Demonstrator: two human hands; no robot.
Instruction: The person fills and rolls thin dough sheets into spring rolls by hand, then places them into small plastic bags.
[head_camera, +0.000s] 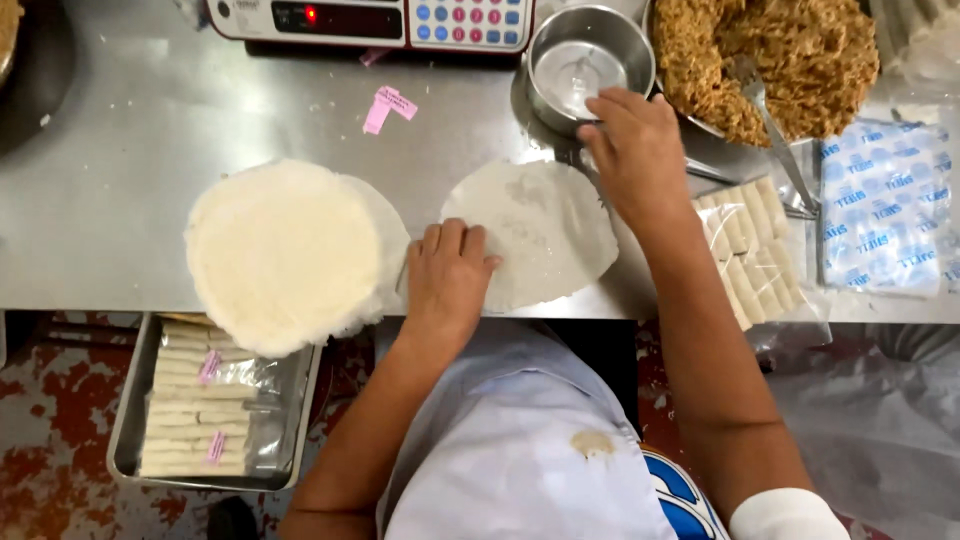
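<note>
Stainless steel worktop (120, 190) fills the view, with a rust-stained floor below its front edge. One thin round wrapper (545, 235) lies flat near the table's front edge, directly before the person. The left hand (447, 275) rests palm down on the wrapper's left edge, fingers loosely curled and pressing, gripping nothing. The right hand (637, 150) sits at the wrapper's upper right rim, fingers bent against the base of a small steel bowl (585, 62); whether it pinches the wrapper cannot be told. To the left, well apart from both hands, lies a stack of wrappers (285, 250), overhanging the table edge. A large bowl of brown shredded filling (800, 60) stands at the upper right, a metal spoon (765, 110) resting in it. Finished white rolls (745, 245) lie in rows just right of the right forearm. A weighing scale (370, 20) stands at the far edge. Below the table, a metal tray (125, 440) holds bagged rolls.
</note>
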